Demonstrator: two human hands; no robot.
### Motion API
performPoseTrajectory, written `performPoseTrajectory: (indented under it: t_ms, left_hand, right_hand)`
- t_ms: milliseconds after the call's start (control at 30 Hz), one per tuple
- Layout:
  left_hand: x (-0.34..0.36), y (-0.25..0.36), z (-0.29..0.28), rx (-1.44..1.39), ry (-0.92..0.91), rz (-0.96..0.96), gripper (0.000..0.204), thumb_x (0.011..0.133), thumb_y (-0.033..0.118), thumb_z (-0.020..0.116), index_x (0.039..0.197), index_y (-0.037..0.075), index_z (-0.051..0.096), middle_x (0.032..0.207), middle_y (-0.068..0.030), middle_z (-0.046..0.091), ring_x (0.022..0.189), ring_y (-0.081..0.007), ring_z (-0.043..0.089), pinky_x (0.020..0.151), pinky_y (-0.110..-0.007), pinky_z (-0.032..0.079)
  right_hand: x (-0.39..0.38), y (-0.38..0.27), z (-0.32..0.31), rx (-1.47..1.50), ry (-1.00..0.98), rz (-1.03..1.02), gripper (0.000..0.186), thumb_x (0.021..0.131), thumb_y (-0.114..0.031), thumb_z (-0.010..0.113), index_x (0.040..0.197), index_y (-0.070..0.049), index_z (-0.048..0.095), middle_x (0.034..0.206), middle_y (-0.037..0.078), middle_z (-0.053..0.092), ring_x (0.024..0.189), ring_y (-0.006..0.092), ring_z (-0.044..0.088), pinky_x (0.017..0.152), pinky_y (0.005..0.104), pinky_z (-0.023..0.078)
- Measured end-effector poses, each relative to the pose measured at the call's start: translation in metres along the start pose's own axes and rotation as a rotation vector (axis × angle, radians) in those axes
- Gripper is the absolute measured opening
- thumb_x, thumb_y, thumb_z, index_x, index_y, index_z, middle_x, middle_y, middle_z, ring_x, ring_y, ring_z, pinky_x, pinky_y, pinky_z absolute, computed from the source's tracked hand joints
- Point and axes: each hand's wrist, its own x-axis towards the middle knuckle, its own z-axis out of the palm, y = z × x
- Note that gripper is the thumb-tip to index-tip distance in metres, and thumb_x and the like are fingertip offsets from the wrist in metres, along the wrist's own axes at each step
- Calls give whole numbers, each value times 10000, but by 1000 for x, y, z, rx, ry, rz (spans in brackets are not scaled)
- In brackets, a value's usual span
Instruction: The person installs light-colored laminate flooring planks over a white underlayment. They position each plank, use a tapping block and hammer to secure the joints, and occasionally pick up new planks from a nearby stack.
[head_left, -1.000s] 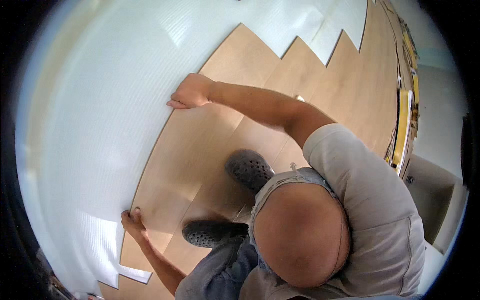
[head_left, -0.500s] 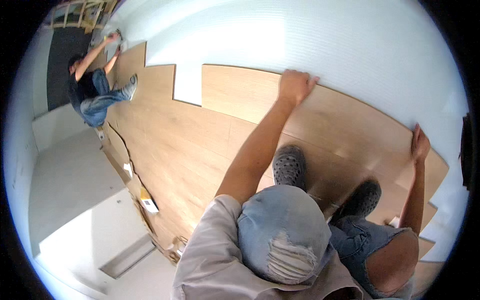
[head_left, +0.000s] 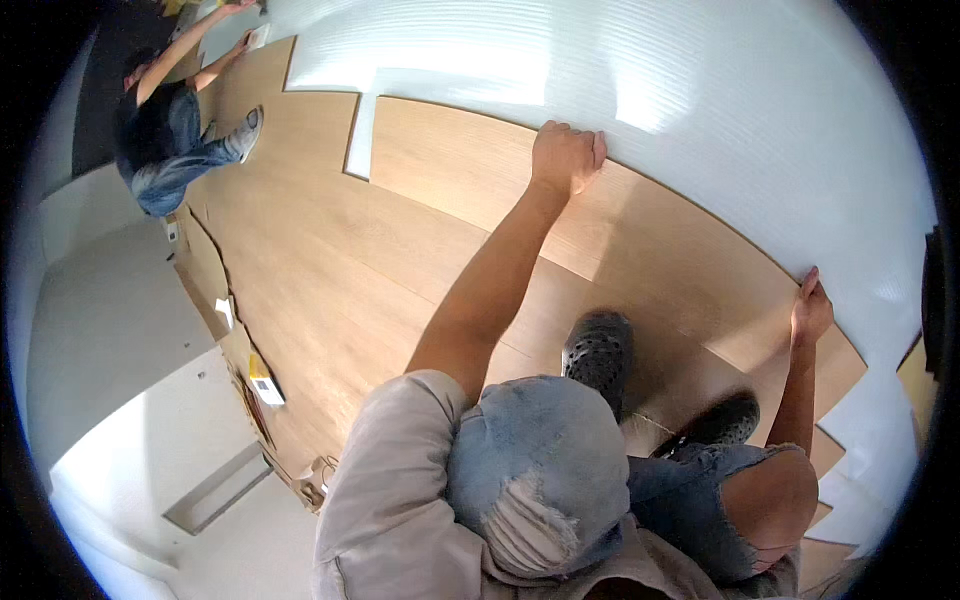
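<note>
A long light-wood floor plank (head_left: 460, 160) lies along the far edge of the laid flooring. My left hand (head_left: 568, 160) curls its fingers over the plank's far edge, left of its middle. Near the plank's right end, my right hand (head_left: 811, 312) grips the same far edge. Between the plank's left end and the neighbouring laid board (head_left: 320, 125) runs a narrow strip of white underlay. My feet in dark perforated clogs rest on the boards just on the near side of the plank.
White ribbed foam underlay (head_left: 690, 60) stretches beyond the boards. At the far left another person (head_left: 165, 130) crouches on the flooring with both arms reaching forward. Torn cardboard and a yellow-and-white box (head_left: 264, 385) lie along the left edge. Stepped board ends (head_left: 826, 452) show at right.
The plank has slid to the left with both my hands on it. The gap at its left end has narrowed. The view has shifted a little.
</note>
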Motion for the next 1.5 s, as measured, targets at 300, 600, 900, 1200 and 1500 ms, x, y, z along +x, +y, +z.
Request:
performPoseTrajectory:
  t_ms: [300, 600, 900, 1200, 1500]
  left_hand:
    - [-2, -55, 8, 52, 273, 23, 456, 1007, 270, 455, 663, 72, 680, 713, -123, 698, 743, -307, 615, 785, -456, 431]
    - [-6, -58, -3, 124, 222, -77, 523, 1028, 321, 402, 674, 88, 709, 706, -104, 698, 802, -270, 626, 861, -428, 412]
    - [-1, -78, -5, 174, 271, -74, 500, 1015, 297, 438, 634, 79, 679, 681, -110, 688, 759, -291, 622, 804, -438, 427]
    - [6, -65, -7, 143, 270, -124, 499, 1012, 307, 436, 658, 94, 716, 677, -108, 689, 748, -289, 624, 817, -424, 434]
    - [-10, -67, -3, 142, 213, -159, 569, 1044, 334, 375, 685, 72, 731, 716, -132, 700, 801, -305, 638, 863, -434, 432]
  right_hand:
    - [-16, -72, -2, -56, 106, -115, 659, 1063, -526, 352, 841, -69, 772, 745, 210, 703, 676, 404, 682, 624, 496, 537]
    - [-20, -88, -16, 36, 8, -71, 635, 1052, -540, 370, 870, -70, 755, 773, 195, 713, 709, 420, 682, 644, 514, 538]
    - [-23, -117, -28, 38, -51, -65, 623, 1055, -540, 362, 895, -90, 761, 806, 179, 723, 743, 390, 695, 667, 500, 543]
    - [-13, -112, -26, 78, -48, -97, 615, 1054, -536, 352, 948, -83, 754, 862, 199, 725, 783, 416, 695, 689, 505, 545]
    - [-20, -104, -34, 16, -68, -176, 492, 1062, -416, 426, 1006, -49, 750, 836, 208, 718, 729, 404, 690, 661, 492, 545]
